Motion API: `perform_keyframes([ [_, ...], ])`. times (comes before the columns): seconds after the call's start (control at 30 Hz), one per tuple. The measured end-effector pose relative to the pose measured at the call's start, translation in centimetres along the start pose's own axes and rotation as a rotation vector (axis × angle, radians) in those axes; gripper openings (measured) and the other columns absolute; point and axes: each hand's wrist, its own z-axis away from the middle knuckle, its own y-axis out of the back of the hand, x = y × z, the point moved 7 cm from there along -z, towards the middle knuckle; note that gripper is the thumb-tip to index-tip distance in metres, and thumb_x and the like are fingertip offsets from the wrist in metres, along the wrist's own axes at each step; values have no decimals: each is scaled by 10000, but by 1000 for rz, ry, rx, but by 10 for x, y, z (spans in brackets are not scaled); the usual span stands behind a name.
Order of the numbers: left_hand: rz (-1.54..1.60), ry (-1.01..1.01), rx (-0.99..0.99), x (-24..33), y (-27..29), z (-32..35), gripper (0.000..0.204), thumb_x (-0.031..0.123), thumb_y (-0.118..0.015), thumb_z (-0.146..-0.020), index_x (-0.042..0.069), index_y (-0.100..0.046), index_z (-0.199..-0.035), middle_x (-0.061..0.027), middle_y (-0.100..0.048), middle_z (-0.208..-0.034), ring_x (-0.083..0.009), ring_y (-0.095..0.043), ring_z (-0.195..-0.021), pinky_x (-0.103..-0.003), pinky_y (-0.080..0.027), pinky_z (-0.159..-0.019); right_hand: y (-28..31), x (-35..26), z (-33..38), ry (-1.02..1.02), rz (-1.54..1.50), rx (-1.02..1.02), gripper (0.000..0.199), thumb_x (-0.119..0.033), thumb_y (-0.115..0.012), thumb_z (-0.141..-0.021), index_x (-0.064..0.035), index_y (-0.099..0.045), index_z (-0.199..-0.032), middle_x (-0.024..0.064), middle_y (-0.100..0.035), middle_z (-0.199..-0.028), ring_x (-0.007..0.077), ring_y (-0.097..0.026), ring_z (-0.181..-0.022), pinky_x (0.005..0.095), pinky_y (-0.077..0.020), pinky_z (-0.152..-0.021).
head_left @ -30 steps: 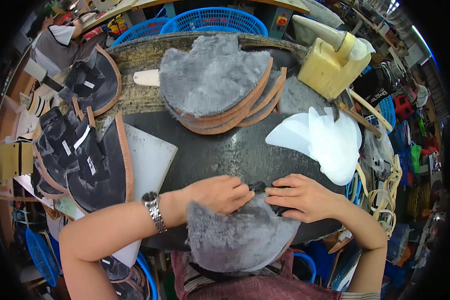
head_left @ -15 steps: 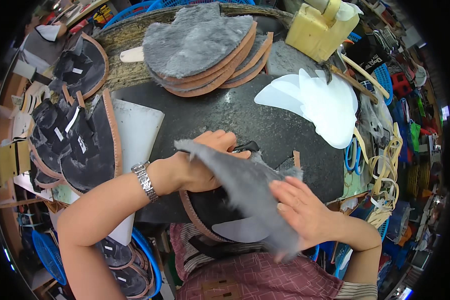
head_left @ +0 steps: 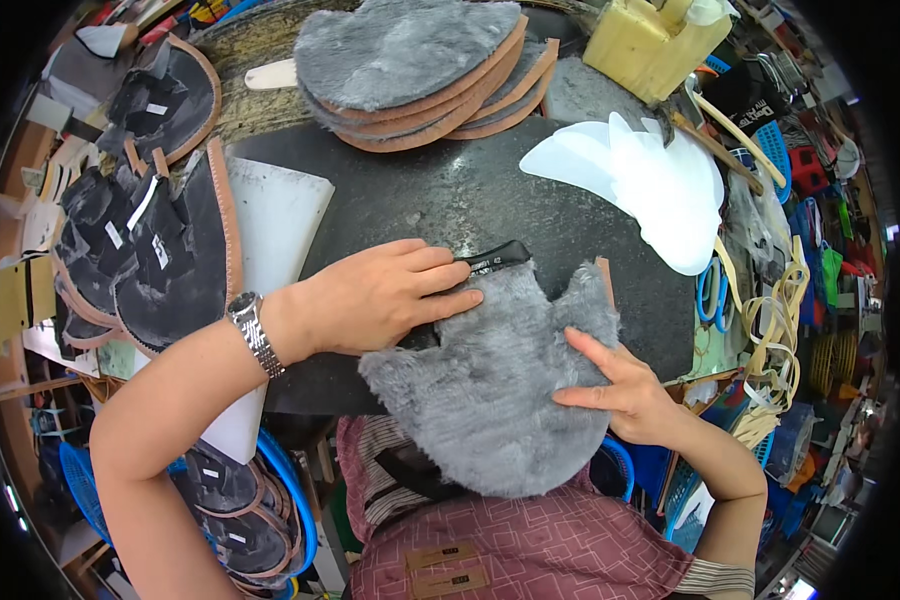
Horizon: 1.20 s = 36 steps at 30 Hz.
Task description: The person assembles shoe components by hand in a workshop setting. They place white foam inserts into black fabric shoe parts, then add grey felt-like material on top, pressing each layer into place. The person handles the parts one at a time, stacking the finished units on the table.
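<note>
A grey plush, scallop-edged piece point(head_left: 510, 380) lies fur side up across the front edge of the black work surface, partly over my lap. My left hand point(head_left: 390, 295), wearing a metal watch, is closed at its upper left part. The thumb presses the plush, and the index finger touches a black strip point(head_left: 500, 257) showing at the top. My right hand point(head_left: 625, 390) holds the right edge, thumb and index finger spread on the fur, other fingers hidden past the edge. A brown trimmed edge point(head_left: 605, 278) sticks out at the upper right.
Stacked plush pieces with brown rims point(head_left: 400, 60) sit at the back. White plastic templates point(head_left: 650, 190) lie right, near a yellowish container point(head_left: 655, 45) and blue-handled scissors point(head_left: 711, 295). Black-backed pieces point(head_left: 175, 260) and a white board point(head_left: 280, 200) are left; a blue basket point(head_left: 305, 520) stands below.
The plush piece was raised and tilted; now it lies flatter, fur upward. My left hand has come out from behind it to rest on top, and my right hand has shifted slightly up along the edge.
</note>
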Motion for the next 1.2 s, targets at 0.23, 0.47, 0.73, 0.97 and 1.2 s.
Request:
perform_keyframes([
  [0.23,151,150,-27,4,10,-6,407,181,-599,-725,-18,-575,-1079,-163,-541,-1101,-296,-503,-1051,-373,-398,-934,-11,19,9,66,35,141,518,136,-529,-596,-118,-695,-1016,224,-392,-1372,408,-466,-1178,396,-401,-963],
  [0.47,-52,551,170,51,-7,-34,560,339,-561,-835,-139,-501,-1121,-297,-501,-1168,-366,-473,-1117,-417,-344,-981,-10,19,7,72,83,165,502,120,-512,-593,-111,-689,-1002,227,-418,-1351,415,-498,-1137,405,-423,-930],
  [0.73,27,611,100,100,9,-56,657,356,-593,-793,-138,-454,-1203,-305,-452,-1256,-391,-401,-1227,-458,-276,-1044,-13,18,8,80,157,194,455,59,-561,-575,-80,-681,-992,243,-447,-1319,426,-519,-1101,419,-437,-913],
  [0.97,155,725,311,65,-43,-44,805,514,-585,-758,-15,-383,-1331,-209,-326,-1409,-315,-272,-1335,-464,-192,-1077,-14,18,11,116,224,269,465,18,-586,-575,-48,-659,-1030,284,-477,-1265,404,-573,-990,386,-469,-820],
  [1.2,172,624,207,43,-33,-45,778,522,-580,-768,32,-390,-1341,-192,-338,-1406,-315,-284,-1326,-517,-198,-1055,-24,-2,14,166,530,272,498,-12,-579,-583,18,-610,-1080,259,-526,-1202,347,-587,-815,366,-505,-707],
])
